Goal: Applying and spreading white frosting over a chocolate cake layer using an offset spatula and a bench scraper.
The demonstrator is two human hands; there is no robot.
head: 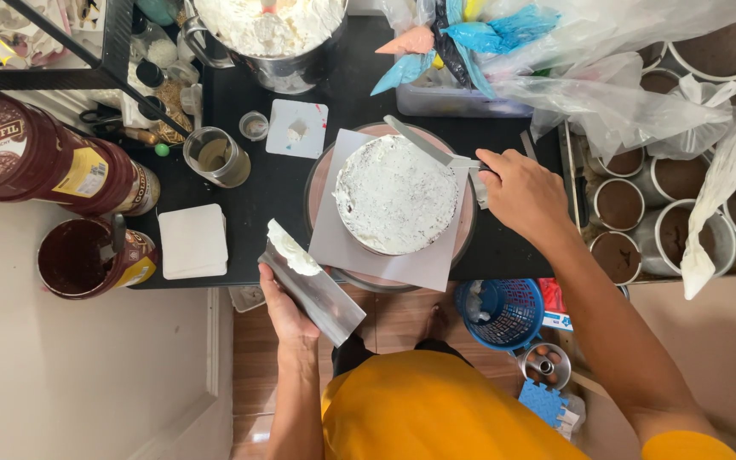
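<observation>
A round cake (395, 194) coated in white cream sits on a grey square board (423, 266) atop a pink turntable (317, 179) on the black table. My right hand (521, 192) grips the handle of an offset metal spatula (419, 143) whose blade lies over the cake's far right edge. My left hand (287, 311) holds a flat metal scraper (313, 285) near the table's front edge, left of the cake. A smear of white cream sits on the scraper's upper end.
A steel mixing bowl (287, 72) of white cream stands behind the cake. Brown jars (40, 162), a small steel cup (219, 156) and white square cards (192, 241) lie at left. Plastic bags (606, 94) and several chocolate cakes in tins (683, 183) fill the right. A blue basket (500, 313) sits below.
</observation>
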